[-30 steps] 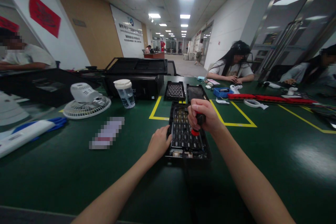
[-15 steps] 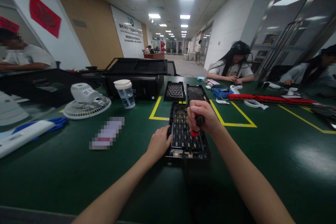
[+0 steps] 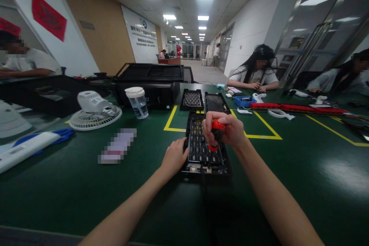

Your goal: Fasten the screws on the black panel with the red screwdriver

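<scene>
A shallow black case (image 3: 201, 150) with a patterned panel inside lies on the green table in front of me. My left hand (image 3: 173, 156) grips the case's left edge, fingers and thumb bent against the rim. A screwdriver (image 3: 218, 130) with a red and black handle is wrapped in my right hand (image 3: 230, 127) above the case's right half. Its shaft points down to the near end of the case, beside a pale part (image 3: 205, 170). Whether the tip touches anything is too dark to tell.
Beyond the case stand two more black trays, one with round cells (image 3: 192, 100), one flat (image 3: 216, 102). Left are a lidded cup (image 3: 138, 102), white fan (image 3: 96, 113) and blurred flat item (image 3: 118, 146). A blue box (image 3: 243, 101) lies right. Other people sit around the table.
My right hand has turned its grip on the screwdriver, so the handle's red end now shows between the fingers. My left hand and the case have stayed in place.
</scene>
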The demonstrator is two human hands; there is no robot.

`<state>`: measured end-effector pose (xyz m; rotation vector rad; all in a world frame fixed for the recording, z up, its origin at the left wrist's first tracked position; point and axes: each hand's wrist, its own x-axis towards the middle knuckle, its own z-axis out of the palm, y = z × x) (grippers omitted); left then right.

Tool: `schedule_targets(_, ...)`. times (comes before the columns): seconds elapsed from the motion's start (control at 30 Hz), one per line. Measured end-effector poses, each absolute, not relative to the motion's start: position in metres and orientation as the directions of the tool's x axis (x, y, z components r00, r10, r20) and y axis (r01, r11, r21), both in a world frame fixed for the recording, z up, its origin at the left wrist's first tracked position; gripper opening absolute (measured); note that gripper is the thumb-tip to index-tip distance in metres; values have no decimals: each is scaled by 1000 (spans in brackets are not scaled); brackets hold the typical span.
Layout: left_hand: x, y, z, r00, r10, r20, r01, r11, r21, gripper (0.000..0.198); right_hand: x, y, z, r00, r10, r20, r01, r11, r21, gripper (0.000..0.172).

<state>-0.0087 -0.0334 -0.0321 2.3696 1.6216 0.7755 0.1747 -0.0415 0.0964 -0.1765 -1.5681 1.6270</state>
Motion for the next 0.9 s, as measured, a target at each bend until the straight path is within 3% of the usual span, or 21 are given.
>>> schedule_targets(0.5, -6, -34, -32, 276, 902, 332, 822, -401, 405, 38, 203, -33, 100, -769, 532, 354, -349, 115, -930, 23)
schedule_targets(0.9, -4, -31, -34, 273, 907, 322, 826, -392, 405, 40, 214, -38, 109, -707, 650, 280, -183, 214, -959, 19)
